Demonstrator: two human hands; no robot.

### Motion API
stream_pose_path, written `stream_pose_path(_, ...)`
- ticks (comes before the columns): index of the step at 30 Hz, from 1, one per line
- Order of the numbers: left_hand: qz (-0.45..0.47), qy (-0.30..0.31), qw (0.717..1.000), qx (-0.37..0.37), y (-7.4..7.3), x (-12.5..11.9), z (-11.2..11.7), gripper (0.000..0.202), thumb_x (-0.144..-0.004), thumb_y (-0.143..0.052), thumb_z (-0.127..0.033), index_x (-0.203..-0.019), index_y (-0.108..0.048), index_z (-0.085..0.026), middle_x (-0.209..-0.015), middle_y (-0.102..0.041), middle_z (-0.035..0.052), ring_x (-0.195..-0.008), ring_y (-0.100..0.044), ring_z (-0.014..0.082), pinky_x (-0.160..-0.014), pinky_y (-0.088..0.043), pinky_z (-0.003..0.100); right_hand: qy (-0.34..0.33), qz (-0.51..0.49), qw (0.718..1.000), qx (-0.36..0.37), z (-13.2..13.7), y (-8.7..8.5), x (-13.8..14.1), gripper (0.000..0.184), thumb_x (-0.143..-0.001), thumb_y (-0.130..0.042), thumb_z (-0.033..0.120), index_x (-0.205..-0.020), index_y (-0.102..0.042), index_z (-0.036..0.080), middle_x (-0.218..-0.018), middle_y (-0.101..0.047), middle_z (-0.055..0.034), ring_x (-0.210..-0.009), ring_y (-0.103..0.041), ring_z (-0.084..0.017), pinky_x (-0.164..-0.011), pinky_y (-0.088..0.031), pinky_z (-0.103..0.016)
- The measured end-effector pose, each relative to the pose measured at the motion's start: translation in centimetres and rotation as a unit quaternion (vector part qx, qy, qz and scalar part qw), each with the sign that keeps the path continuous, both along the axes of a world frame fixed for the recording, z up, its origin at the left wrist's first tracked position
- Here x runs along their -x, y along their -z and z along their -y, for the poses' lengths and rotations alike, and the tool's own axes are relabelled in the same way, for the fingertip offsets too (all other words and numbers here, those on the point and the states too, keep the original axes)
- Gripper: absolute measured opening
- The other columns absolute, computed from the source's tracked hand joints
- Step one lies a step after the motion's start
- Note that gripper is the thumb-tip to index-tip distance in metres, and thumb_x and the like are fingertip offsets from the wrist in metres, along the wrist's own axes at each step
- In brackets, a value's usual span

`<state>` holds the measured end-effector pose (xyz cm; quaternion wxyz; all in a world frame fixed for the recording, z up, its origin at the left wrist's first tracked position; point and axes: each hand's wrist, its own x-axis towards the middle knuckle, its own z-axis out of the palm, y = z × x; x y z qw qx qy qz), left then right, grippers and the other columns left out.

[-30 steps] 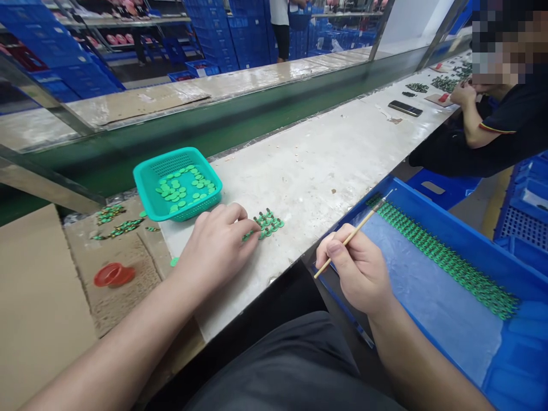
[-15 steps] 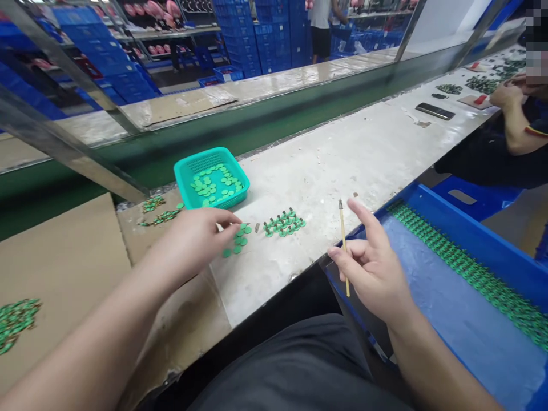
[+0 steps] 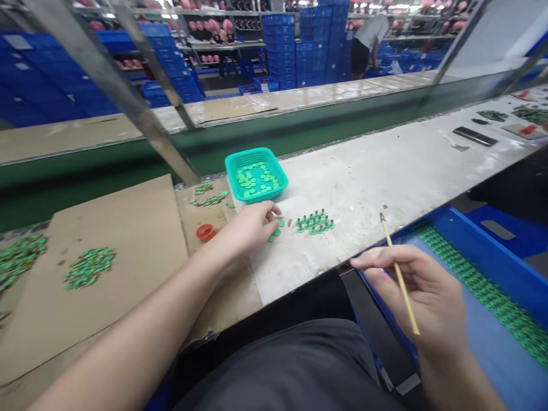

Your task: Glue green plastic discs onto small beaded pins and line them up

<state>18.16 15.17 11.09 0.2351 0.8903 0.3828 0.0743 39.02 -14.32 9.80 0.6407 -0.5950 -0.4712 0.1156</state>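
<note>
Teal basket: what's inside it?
Loose green discs lie in the teal basket, with bits of its bottom showing between them. Whatever is under the discs is covered.

The slender tool [image 3: 399,271] has a smooth, wood-looking shaft. Basket [image 3: 262,198] and tray [image 3: 492,261] are smooth, faintly glossy plastic. Cardboard [image 3: 132,222] looks matt, the pale surface [image 3: 363,165] scuffed with some sheen, the slanting post [image 3: 103,74] dull metal.

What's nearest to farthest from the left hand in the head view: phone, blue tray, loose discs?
1. Loose discs, at the left hand's fingertips.
2. Blue tray, right side, beyond the table edge.
3. Phone, far right on the table.
</note>
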Motion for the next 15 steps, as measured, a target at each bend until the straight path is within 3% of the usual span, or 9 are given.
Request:
stream_pose_path(1, 0.014, -0.006, 1.0, 0.011, -0.2, 1.8, 1.2, 0.021, -0.108, -0.073, -0.037, -0.115, -0.09, -0.029, -0.098, -0.089, 0.0022, -0.085, -0.081, 0.0234, -0.08, -0.062, 0.035, 0.003, -0.007, 1.0, -0.01, -0.1, 0.1, 0.3, 0.01, -0.117, -0.092, 0.029, -0.108, -0.09, 0.031, -0.099, -0.097, -0.002, -0.091, -0.095, -0.022, -0.088, -0.078, -0.031)
stream_pose_path(3, 0.039, -0.025, 0.999, 0.025, 0.0, 6.1, 4.2, 0.024, -0.108, -0.072, -0.046, -0.108, -0.091, -0.03, -0.098, -0.091, 0.0009, -0.086, -0.083, 0.0226, -0.078, -0.063, 0.033, -0.017, -0.032, 0.999, -0.036, -0.7, 0.2, 1.0, 0.031, -0.128, -0.077, 0.041, -0.102, -0.09, 0.03, -0.089, -0.092, -0.0023, -0.083, -0.089, -0.021, -0.081, -0.074, -0.032)
stream_pose_path(6, 0.075, -0.087, 0.993, 0.012, 1.8, 12.4, 8.7, 0.039, -0.114, -0.063, -0.056, -0.101, -0.088, -0.029, -0.082, -0.083, 0.0007, -0.067, -0.074, 0.0214, -0.064, -0.058, 0.033, -0.091, -0.047, 0.994, -0.044, -2.2, 0.1, 2.3, 0.052, -0.132, -0.063, 0.058, -0.105, -0.096, 0.029, -0.085, -0.086, -0.0045, -0.08, -0.082, -0.021, -0.076, -0.068, -0.034)
stream_pose_path(9, 0.115, -0.145, 0.981, -0.052, 4.3, 16.2, 11.6, 0.038, -0.116, -0.067, -0.057, -0.101, -0.089, -0.03, -0.101, -0.089, 0.0047, -0.092, -0.083, 0.0257, -0.084, -0.066, 0.038, -0.158, -0.02, 0.987, -0.014, -4.1, -0.4, 3.7, 0.061, -0.133, -0.055, 0.066, -0.112, -0.1, 0.03, -0.091, -0.086, -0.007, -0.087, -0.081, -0.023, -0.079, -0.068, -0.036)
stream_pose_path(12, 0.135, -0.153, 0.968, -0.149, 5.8, 17.4, 12.5, 0.029, -0.121, -0.071, -0.051, -0.116, -0.092, -0.032, -0.107, -0.087, 0.0048, -0.104, -0.083, 0.0264, -0.096, -0.066, 0.041, -0.172, 0.008, 0.985, 0.033, -6.3, -1.1, 5.3, 0.035, -0.13, -0.072, 0.052, -0.121, -0.101, 0.033, -0.101, -0.091, -0.0061, -0.094, -0.086, -0.023, -0.085, -0.072, -0.035)
stream_pose_path(14, 0.154, -0.128, 0.963, -0.181, 5.8, 17.7, 12.3, 0.025, -0.125, -0.068, -0.042, -0.129, -0.09, -0.032, -0.11, -0.087, 0.0035, -0.103, -0.083, 0.0239, -0.096, -0.066, 0.039, -0.178, 0.011, 0.982, 0.06, -7.6, -1.4, 6.3, 0.016, -0.124, -0.084, 0.037, -0.126, -0.1, 0.036, -0.104, -0.093, -0.0039, -0.092, -0.088, -0.022, -0.084, -0.075, -0.033)
stream_pose_path(15, 0.161, -0.106, 0.965, -0.18, 5.7, 17.8, 12.0, 0.025, -0.126, -0.067, -0.037, -0.135, -0.089, -0.032, -0.112, -0.087, 0.0028, -0.103, -0.083, 0.0226, -0.095, -0.066, 0.037, -0.189, 0.006, 0.98, 0.064, -8.2, -1.5, 6.7, 0.016, -0.122, -0.085, 0.031, -0.128, -0.099, 0.037, -0.103, -0.093, -0.0028, -0.09, -0.088, -0.021, -0.083, -0.075, -0.032)
